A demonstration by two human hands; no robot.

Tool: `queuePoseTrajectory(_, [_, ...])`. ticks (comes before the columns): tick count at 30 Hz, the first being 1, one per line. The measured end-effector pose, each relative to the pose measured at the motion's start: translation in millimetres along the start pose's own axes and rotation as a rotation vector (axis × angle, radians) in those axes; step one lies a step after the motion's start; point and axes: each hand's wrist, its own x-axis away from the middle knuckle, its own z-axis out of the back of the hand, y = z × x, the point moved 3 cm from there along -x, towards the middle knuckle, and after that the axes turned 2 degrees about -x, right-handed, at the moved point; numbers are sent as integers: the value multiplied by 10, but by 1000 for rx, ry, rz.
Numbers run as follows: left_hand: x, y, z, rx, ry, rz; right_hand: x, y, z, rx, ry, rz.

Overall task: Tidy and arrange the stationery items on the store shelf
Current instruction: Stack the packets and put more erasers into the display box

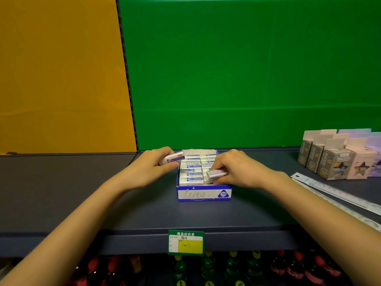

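I am in the middle of filling the blue and white display box (204, 194), which stands on the dark shelf (123, 205) straight in front of me. My left hand (151, 165) is at about ten o'clock from the box, just beside its left wall, and its fingers are curled round one eraser (172, 157) that lies slanted above the edge. My right hand (234, 168) is at about three o'clock and pinches a second eraser (216, 174) over the front right corner of the box. Inside, the packed erasers (190, 174) lie in tidy rows on the left, while the right side looks less full, though my hand hides part of it. I think the next move is to lay the right eraser flat into that gap, label up like the others, and then to find a place for the left one. At two o'clock stand small cartons (329, 162), and some rulers (329, 191) lie at four o'clock, well apart from the box.
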Motion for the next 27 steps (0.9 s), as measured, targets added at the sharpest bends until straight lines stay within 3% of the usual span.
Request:
queuePoseTrajectory(18, [98, 84, -82, 97, -123, 59, 63, 8, 16, -76, -53, -18])
queuePoseTrajectory(27, [110, 60, -42, 105, -67, 4, 128, -37, 30, -154, -73, -13])
